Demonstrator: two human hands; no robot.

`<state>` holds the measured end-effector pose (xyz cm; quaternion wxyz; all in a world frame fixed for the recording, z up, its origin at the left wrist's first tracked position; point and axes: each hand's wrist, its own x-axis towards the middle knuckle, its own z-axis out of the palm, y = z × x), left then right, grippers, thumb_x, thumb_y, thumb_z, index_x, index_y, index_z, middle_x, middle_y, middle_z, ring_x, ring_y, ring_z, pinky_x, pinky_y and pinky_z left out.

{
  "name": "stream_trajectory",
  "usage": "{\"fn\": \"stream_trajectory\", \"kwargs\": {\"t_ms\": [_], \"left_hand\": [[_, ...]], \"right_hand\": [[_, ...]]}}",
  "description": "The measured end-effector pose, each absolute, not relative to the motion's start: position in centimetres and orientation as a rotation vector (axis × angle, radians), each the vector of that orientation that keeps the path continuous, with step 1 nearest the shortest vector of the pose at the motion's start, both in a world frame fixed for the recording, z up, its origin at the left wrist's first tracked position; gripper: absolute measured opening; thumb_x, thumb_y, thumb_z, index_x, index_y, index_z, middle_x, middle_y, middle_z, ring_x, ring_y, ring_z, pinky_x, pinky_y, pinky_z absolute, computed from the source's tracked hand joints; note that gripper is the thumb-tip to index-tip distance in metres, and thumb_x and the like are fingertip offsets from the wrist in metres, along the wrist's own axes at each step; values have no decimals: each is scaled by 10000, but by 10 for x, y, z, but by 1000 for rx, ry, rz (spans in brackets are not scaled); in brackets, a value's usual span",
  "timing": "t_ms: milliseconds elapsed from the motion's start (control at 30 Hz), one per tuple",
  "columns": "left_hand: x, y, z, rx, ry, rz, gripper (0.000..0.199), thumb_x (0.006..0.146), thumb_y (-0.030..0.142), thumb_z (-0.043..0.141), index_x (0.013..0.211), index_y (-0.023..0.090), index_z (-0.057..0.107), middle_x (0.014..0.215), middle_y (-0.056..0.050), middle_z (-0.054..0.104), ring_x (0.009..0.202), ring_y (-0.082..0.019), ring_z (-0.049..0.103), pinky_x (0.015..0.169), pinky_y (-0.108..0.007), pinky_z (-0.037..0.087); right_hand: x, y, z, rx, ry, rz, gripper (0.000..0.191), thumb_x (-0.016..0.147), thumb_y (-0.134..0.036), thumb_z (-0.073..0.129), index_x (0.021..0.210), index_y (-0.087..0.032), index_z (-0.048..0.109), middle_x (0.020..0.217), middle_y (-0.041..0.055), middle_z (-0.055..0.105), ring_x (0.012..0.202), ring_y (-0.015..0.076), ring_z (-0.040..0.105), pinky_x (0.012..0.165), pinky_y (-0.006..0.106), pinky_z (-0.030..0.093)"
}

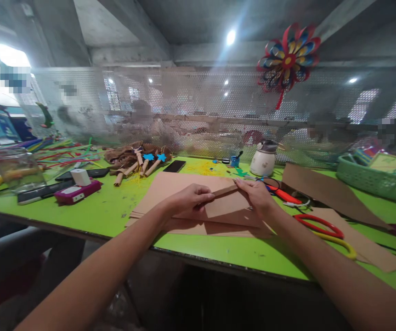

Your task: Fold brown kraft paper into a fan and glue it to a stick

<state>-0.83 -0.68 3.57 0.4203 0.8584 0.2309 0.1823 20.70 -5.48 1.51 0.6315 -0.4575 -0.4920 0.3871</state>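
Between my hands is a small piece of brown kraft paper [226, 202] with a narrow folded strip along its upper edge. My left hand [198, 196] pinches the left end of that strip, fingers closed. At the other end, my right hand [253, 193] grips the upper right corner between thumb and fingers. Beneath both hands lies a stack of larger brown kraft paper sheets [163, 197] on the green table [115, 202]. To the right of my right forearm rest scissors [322, 225] with one red and one yellow handle loop, partly on another brown sheet.
A black phone [175, 166] lies behind the stack, with brown paper bundles [139, 158] to its left. Farther left are a purple power strip [77, 192] and a glass jar [19, 170]. A white kettle-like bottle [264, 158] and green basket [373, 181] stand right.
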Motion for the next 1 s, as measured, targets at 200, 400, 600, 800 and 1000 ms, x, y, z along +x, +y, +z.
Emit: {"fn": "stream_trajectory", "kwargs": {"t_ms": [200, 400, 600, 800, 1000], "left_hand": [[-10, -8, 36, 1887, 544, 539, 356, 839, 458, 461, 677, 147, 525, 564, -5, 532, 522, -91, 473, 549, -224, 364], [-5, -13, 30, 1419, 336, 362, 226, 777, 350, 605, 850, 139, 569, 675, -10, 539, 551, -84, 513, 568, -226, 396], [-4, -29, 25, 1204, 280, 253, 199, 762, 243, 618, 918, 120, 614, 720, -38, 582, 579, -97, 534, 573, -239, 409], [0, -42, 26, 1253, 253, 153, 280, 781, 300, 569, 971, 102, 623, 799, -103, 619, 657, -148, 571, 593, -272, 417], [0, -9, 26, 1607, 552, 685, 272, 751, 356, 586, 899, 131, 622, 876, -92, 633, 746, -153, 552, 674, -283, 416]], "right_hand": [[217, -56, 24, -952, -1106, 1101, 323, 676, -480, 625, 737, -163, 642, 706, 53, 665, 663, 198, 599, 598, 315, 465], [211, -76, 38, -776, -1337, 1252, 429, 578, -374, 739, 964, -214, 642, 877, 63, 683, 784, 217, 623, 666, 317, 484], [197, -92, 40, -783, -1660, 1295, 389, 579, -434, 733, 873, -182, 692, 782, 73, 674, 745, 209, 610, 707, 348, 487], [194, -89, 39, -830, -1638, 1187, 227, 648, -359, 709, 754, -159, 691, 726, 55, 659, 688, 190, 598, 695, 355, 482], [204, -77, 31, -847, -1575, 1193, 358, 719, -405, 644, 986, -166, 642, 926, 75, 650, 812, 182, 590, 765, 339, 463]]}}
